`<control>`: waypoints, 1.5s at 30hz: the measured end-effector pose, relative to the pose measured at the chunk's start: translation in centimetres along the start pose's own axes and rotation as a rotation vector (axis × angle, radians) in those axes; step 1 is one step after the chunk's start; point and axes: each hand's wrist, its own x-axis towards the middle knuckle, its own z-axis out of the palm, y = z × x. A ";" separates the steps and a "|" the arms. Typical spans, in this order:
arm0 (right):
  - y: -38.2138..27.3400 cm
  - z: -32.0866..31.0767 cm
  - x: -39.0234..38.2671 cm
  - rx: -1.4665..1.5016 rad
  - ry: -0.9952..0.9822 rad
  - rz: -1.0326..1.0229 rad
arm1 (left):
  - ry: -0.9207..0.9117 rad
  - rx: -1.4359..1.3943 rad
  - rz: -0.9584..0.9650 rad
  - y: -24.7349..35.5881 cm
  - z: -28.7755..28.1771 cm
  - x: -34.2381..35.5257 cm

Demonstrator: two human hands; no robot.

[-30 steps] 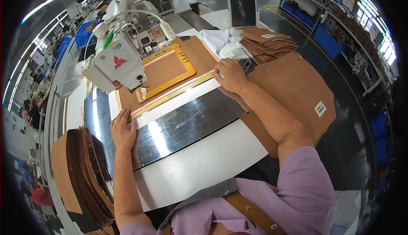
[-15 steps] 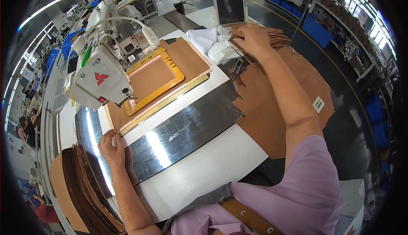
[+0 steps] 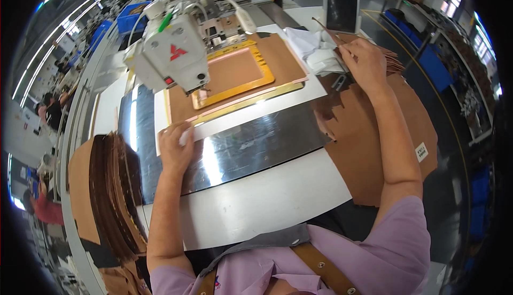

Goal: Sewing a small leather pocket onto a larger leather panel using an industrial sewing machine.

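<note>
My left hand (image 3: 176, 146) is at the near left corner of a white template sheet (image 3: 235, 121), its bent fingers and thumb on the edge. A brown leather panel (image 3: 280, 54) lies on this sheet with a yellow frame (image 3: 233, 95) over it, under the head of a white sewing machine (image 3: 165, 54). Beyond, at the right, my right hand (image 3: 366, 65) pinches a thin brown leather piece (image 3: 325, 29), seen nearly edge-on and tilted up. That hand is over a stack of brown leather pieces (image 3: 394, 63); its fingers partly hide the grip.
A shiny metal plate (image 3: 256, 140) spans the table before the machine. Dark-edged leather pieces (image 3: 107, 188) are piled at the left. Large brown leather (image 3: 363, 135) covers the right side, beside crumpled white cloth (image 3: 320, 60). A dark-screened panel (image 3: 342, 9) stands behind.
My right hand has come up from the stack, with a leather piece now raised in its fingers. My left hand stays at the template's corner. The whole view has shifted.
</note>
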 end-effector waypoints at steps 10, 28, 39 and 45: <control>-17.9 4.7 -5.8 0.617 -0.655 -0.461 | -0.305 -0.881 -0.569 6.9 4.7 1.4; -9.8 14.4 1.8 0.899 -0.872 0.047 | -0.223 -0.691 -0.595 -0.1 5.4 3.7; -5.0 20.0 5.4 0.878 -0.755 0.058 | -0.117 -0.520 -0.630 -8.3 3.3 8.8; -5.4 24.1 7.6 0.851 -0.699 0.102 | -0.073 -0.430 -0.405 -9.0 6.9 13.8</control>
